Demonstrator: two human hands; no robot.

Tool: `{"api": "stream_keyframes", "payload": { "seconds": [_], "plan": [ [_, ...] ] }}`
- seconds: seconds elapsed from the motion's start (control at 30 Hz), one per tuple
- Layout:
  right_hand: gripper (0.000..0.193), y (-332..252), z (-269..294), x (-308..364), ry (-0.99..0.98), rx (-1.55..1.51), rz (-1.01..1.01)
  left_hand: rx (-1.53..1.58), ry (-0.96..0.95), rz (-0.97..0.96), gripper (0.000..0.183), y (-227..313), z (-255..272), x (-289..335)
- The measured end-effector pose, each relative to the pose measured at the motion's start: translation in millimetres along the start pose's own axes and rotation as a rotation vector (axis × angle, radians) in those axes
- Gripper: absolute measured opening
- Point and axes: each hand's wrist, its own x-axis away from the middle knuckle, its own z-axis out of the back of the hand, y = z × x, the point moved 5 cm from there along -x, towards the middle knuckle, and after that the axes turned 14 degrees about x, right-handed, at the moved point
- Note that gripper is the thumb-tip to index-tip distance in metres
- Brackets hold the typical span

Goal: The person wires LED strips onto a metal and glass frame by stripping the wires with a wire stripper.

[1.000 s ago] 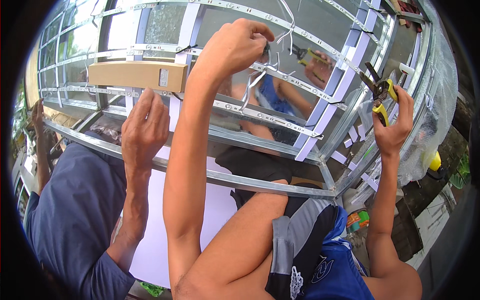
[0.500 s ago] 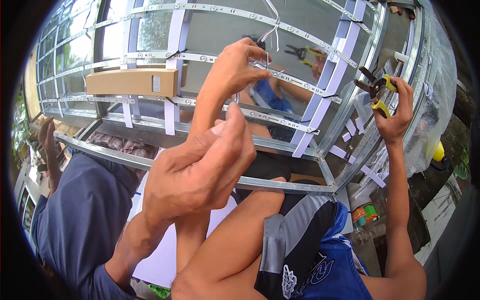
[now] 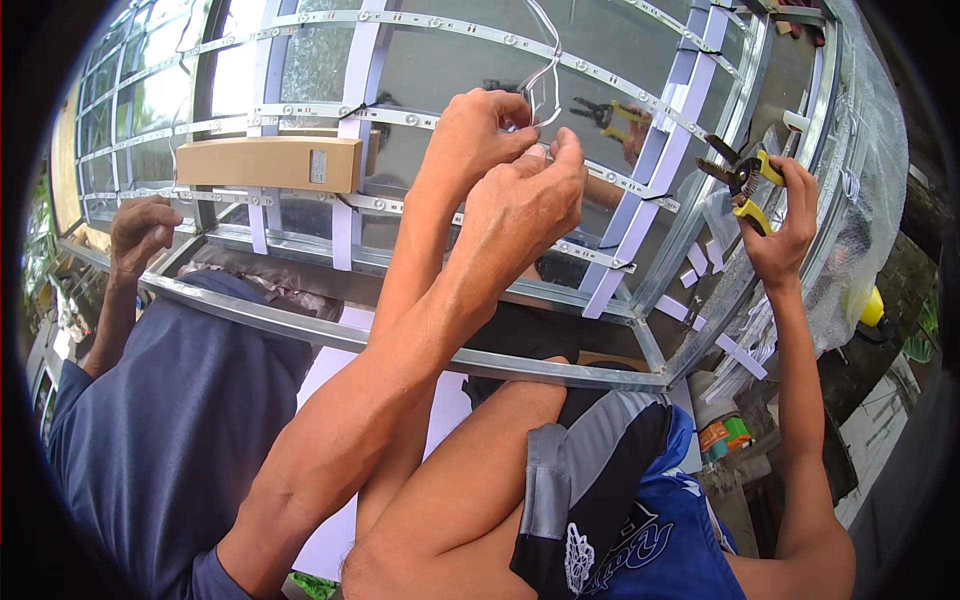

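My left hand (image 3: 476,132) is closed in a pinch over the LED strips, with thin white wires (image 3: 556,72) at its fingertips. Close against it, a co-worker's hand (image 3: 530,205) reaches in from the left, its fingers near the same wires and partly hiding them. Off to the right, my right hand (image 3: 785,240) grips a pair of wire strippers (image 3: 743,182) with yellow handles and dark jaws spread apart. White LED strips (image 3: 600,70) run across the metal frame (image 3: 420,355), tied with black ties to pale lilac bars (image 3: 655,160).
A long brown cardboard box (image 3: 265,163) rests on the strips at left. The co-worker's other hand (image 3: 145,232) is by the frame's left edge. Offcuts of lilac bar (image 3: 740,355) and bubble wrap (image 3: 870,170) are at right. A yellow tool (image 3: 874,308) lies beyond.
The co-worker's hand has moved up and right to my left hand and the wires. Their other hand has come over the frame's left edge. My right hand still holds the wire strippers.
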Motion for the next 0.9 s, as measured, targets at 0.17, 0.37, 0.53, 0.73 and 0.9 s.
{"api": "stream_keyframes", "payload": {
  "seconds": [0.17,0.37,0.53,0.73,0.9],
  "plan": [
    [0.067,1,-1,1,0.002,0.01,-0.005,0.094,-0.054,0.098,0.021,12,-4,7],
    [0.067,0,-2,1,0.021,0.003,-0.005,-1.805,-0.153,-0.622,0.012,32,-78,20],
    [0.068,1,-3,2,0.004,-0.003,-0.03,-1.684,0.185,-0.575,0.011,10,-99,20],
    [0.068,0,-3,2,-0.005,0.016,-0.024,-2.227,-0.01,-0.756,0.009,-8,-106,22],
    [0.068,0,-3,2,-0.019,0.021,-0.026,-2.199,-0.256,-0.744,0.018,-8,-108,20]
  ]
}}
